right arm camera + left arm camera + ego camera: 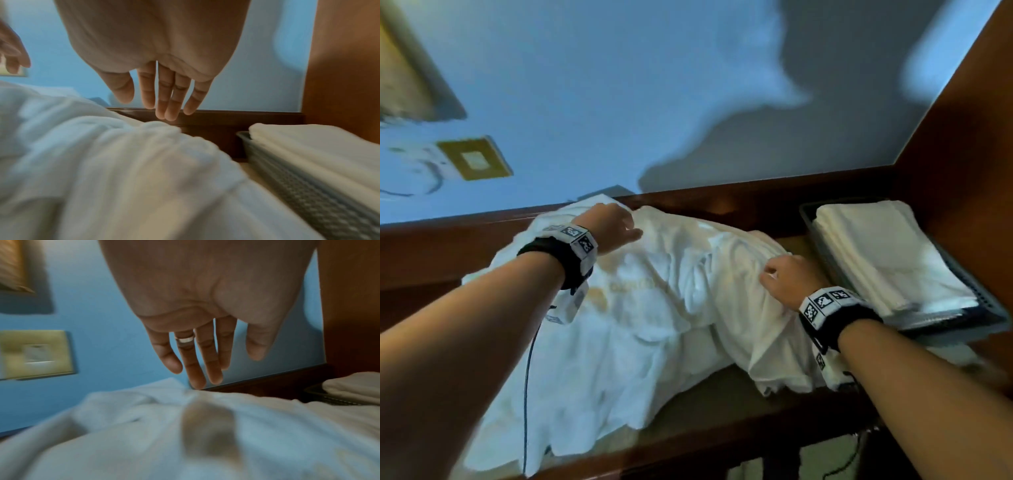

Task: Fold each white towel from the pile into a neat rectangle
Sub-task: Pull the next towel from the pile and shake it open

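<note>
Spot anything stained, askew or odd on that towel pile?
Yes. The crumpled white towel pile has yellowish-tan marks near the left hand, possibly a stain or a printed logo; blur prevents telling which. The folded towels in the grey basket look tidy.

nothing really readable here tbh. the crumpled white towel (640,301) has some gold embroidered lettering just under the left wrist, but it's too blurry to make out. both wristbands (825,303) only carry black and white square marker patterns, no actual words or numbers
</note>
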Action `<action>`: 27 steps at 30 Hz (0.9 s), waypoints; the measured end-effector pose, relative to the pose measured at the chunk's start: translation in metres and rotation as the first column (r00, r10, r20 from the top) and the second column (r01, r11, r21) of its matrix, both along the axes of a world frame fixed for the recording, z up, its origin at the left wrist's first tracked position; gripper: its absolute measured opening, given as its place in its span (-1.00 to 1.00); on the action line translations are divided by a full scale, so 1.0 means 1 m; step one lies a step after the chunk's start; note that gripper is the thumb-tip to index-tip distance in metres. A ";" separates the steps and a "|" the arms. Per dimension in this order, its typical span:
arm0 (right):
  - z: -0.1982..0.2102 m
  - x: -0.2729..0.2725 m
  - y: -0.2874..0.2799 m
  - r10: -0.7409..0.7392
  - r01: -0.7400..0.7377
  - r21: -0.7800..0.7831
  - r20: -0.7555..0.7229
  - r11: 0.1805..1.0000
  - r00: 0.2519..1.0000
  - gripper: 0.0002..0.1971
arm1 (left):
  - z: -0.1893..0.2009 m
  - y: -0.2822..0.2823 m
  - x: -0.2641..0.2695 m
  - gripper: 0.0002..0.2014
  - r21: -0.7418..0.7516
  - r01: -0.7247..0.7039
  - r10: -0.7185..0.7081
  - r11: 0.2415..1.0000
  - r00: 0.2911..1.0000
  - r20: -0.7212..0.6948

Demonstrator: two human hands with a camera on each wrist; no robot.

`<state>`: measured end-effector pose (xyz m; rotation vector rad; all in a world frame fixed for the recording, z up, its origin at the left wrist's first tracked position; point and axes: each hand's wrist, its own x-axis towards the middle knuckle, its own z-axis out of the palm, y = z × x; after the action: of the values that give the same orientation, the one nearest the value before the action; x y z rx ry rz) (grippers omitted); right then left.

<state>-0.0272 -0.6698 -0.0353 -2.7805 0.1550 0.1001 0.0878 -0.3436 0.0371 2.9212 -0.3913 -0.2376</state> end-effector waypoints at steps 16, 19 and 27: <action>-0.028 0.023 0.187 0.581 -0.636 -0.227 -0.266 0.737 0.769 -0.09 | -0.103 0.096 -0.100 -0.43 0.105 0.203 -0.214 0.974 0.971 0.106; -0.020 0.035 0.179 0.604 -0.623 -0.076 -0.178 0.779 0.777 -0.47 | -0.111 0.084 -0.100 -0.79 0.013 0.154 -0.154 0.988 0.974 0.168; 0.075 0.092 0.199 0.414 -0.446 0.164 0.196 0.880 0.889 -0.77 | -0.018 0.119 -0.049 -0.80 -0.295 -0.203 0.278 0.934 0.930 0.241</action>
<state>0.0645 -0.4710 0.0393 -2.5519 -0.4933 0.0068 0.0392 -0.2250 0.0194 2.7000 -0.0845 0.2493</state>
